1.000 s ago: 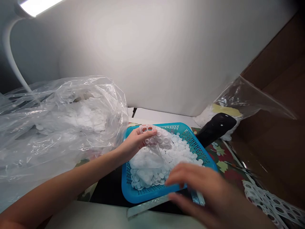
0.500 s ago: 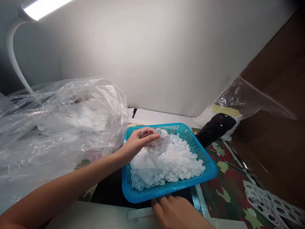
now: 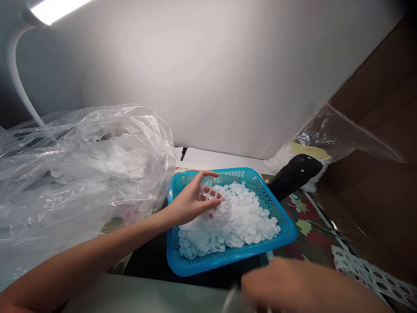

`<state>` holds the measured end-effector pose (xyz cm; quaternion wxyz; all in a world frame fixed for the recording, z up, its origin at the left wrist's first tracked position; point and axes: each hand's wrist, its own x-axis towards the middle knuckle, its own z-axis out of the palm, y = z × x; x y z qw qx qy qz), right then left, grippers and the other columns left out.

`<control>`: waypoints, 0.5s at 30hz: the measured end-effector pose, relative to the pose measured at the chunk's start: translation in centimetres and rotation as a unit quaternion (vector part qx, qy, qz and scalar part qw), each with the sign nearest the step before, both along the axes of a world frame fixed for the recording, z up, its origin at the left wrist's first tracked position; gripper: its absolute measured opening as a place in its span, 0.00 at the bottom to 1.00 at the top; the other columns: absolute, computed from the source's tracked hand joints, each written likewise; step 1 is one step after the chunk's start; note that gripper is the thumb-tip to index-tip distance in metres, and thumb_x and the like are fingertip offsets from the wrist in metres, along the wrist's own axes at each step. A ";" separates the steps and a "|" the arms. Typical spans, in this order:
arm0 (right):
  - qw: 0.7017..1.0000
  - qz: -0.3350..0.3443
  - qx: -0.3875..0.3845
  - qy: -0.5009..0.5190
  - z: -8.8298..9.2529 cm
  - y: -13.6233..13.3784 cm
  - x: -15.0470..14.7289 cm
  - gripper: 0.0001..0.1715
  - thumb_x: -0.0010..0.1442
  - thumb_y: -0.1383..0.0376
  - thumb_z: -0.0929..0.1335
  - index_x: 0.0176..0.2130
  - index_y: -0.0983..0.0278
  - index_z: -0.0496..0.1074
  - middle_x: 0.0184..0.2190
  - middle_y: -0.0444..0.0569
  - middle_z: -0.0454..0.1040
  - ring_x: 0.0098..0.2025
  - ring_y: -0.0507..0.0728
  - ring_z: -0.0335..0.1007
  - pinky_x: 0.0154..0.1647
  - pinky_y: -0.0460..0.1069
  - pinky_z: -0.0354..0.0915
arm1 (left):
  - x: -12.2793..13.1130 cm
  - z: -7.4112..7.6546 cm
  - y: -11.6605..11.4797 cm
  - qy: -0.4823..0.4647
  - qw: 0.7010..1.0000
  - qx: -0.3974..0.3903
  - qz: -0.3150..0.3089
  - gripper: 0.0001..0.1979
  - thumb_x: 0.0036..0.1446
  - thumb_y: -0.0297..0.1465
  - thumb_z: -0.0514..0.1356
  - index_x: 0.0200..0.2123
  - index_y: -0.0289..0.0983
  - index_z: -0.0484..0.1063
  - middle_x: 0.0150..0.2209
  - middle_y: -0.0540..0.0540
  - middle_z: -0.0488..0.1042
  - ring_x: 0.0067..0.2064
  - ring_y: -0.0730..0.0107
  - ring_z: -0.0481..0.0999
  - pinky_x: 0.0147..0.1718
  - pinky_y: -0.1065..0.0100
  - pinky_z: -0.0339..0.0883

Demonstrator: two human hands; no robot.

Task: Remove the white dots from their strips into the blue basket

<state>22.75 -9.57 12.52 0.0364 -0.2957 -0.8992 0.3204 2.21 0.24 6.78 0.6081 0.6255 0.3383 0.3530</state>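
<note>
My left hand (image 3: 192, 198) is over the left part of a blue plastic basket (image 3: 228, 261). Thumb and fingers hold a thin white sheet punched with round holes (image 3: 223, 212); skin shows through several holes, and the index finger is lifted off it. Beneath lies a heap of small white discs (image 3: 247, 219) in the basket. My right hand (image 3: 286, 280), blurred by motion, is curled low at the front right, outside the basket. A pale strip (image 3: 232, 301), also smeared, sticks out from its left side and appears gripped.
A large clear plastic bag (image 3: 137, 191) with white pieces inside fills the left. Behind the basket's right corner is a black object (image 3: 296, 171), near another clear bag (image 3: 325, 126). Punched white strips (image 3: 374, 274) lie at the right. A lamp (image 3: 55, 11) shines above.
My right hand has moved right, away from the basket's front edge, and the pale strip has shifted with it. My left hand's index finger has lifted and the punched sheet has turned.
</note>
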 end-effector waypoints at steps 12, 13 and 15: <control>0.877 -0.283 0.066 0.383 -1.1 3.9 0.1 0.07 0.63 0.69 0.62 0.41 0.61 0.69 0.40 0.48 0.70 0.38 0.55 0.74 0.34 0.50 0.74 | 0.0 0.2 -0.1 0.131 0.984 0.120 -0.002 0.15 0.51 0.30 0.62 0.44 0.38 0.74 0.44 0.47 0.76 0.36 0.72 0.74 0.38 0.69 0.69; 0.881 -0.279 0.079 0.374 -1.3 3.9 0.2 0.08 0.63 0.69 0.62 0.41 0.61 0.69 0.40 0.48 0.70 0.38 0.55 0.73 0.35 0.50 0.74 | 0.0 0.2 -0.1 0.125 0.985 0.118 -0.002 0.16 0.51 0.30 0.62 0.46 0.38 0.73 0.44 0.47 0.76 0.35 0.73 0.74 0.37 0.69 0.70; 0.890 -0.278 0.113 0.344 -1.7 4.0 0.3 0.09 0.62 0.69 0.63 0.42 0.60 0.69 0.38 0.47 0.71 0.36 0.53 0.73 0.34 0.49 0.74 | -0.1 0.2 -0.2 0.117 0.986 0.115 -0.001 0.18 0.51 0.29 0.62 0.48 0.39 0.71 0.46 0.46 0.75 0.33 0.74 0.74 0.35 0.70 0.70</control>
